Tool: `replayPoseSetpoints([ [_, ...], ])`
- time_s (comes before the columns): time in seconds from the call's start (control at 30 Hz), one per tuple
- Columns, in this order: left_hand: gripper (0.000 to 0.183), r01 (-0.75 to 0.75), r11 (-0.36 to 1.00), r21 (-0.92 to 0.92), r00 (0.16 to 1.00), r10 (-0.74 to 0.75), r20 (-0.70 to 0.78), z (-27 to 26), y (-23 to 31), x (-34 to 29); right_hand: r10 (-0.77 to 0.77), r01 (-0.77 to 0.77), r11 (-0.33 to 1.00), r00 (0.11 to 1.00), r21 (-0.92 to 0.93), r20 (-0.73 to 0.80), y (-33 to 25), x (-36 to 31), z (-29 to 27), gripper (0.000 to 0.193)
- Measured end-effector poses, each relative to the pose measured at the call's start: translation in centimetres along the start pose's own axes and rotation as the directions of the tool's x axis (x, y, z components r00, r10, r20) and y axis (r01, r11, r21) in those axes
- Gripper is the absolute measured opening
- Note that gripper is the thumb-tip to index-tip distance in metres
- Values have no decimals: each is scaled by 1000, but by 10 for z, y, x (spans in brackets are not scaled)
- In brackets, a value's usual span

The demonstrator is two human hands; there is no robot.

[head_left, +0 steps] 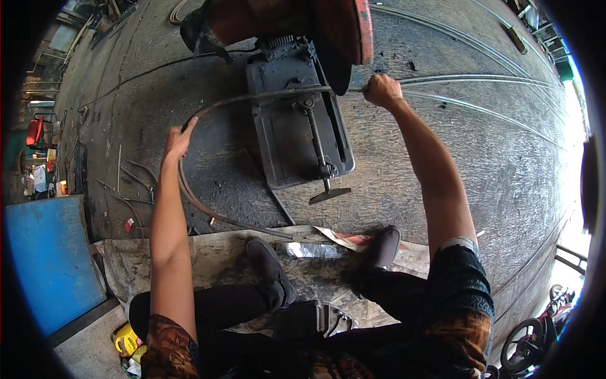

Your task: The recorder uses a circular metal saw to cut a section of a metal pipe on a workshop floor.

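Note:
A dark, bent metal rod (233, 99) arcs across the base (268, 142) of a chop saw. My left hand (178, 140) is closed around its curved left part, thumb along the top. To the right of the saw, my right hand (383, 91) is wrapped round the rod in a fist. The saw's red blade guard (347, 28) rises just left of that hand. A vise screw (315, 136) with a T-shaped handle (329, 195) points toward me on the base. Where the rod crosses the vise, I cannot tell whether it is clamped.
Long shiny rods (467, 101) stretch away to the right. Scrap rod pieces (136, 183) lie on the left of the dark floor. My shoes (268, 262) rest on a dirty cloth (208, 252). A blue panel (53, 259) stands at left, a motorbike (527, 341) at lower right.

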State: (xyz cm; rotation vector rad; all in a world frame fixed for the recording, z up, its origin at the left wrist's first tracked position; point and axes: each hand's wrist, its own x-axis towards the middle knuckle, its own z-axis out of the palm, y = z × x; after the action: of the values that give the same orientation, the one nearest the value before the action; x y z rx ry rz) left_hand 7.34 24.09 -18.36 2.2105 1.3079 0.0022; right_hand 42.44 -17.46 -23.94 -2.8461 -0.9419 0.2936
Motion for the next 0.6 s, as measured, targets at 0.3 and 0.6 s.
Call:
replayPoseSetpoints([
  [0.3, 67, 25, 1000, -9, 1000, -24, 16, 9, -3, 16, -8, 8, 1000, 1000, -21, 28, 1, 14, 10, 30],
  [0.6, 71, 25, 1000, 13, 999, -25, 31, 28, -11, 0, -8, 9, 1000, 999, -21, 35, 5, 3, 25, 28],
])
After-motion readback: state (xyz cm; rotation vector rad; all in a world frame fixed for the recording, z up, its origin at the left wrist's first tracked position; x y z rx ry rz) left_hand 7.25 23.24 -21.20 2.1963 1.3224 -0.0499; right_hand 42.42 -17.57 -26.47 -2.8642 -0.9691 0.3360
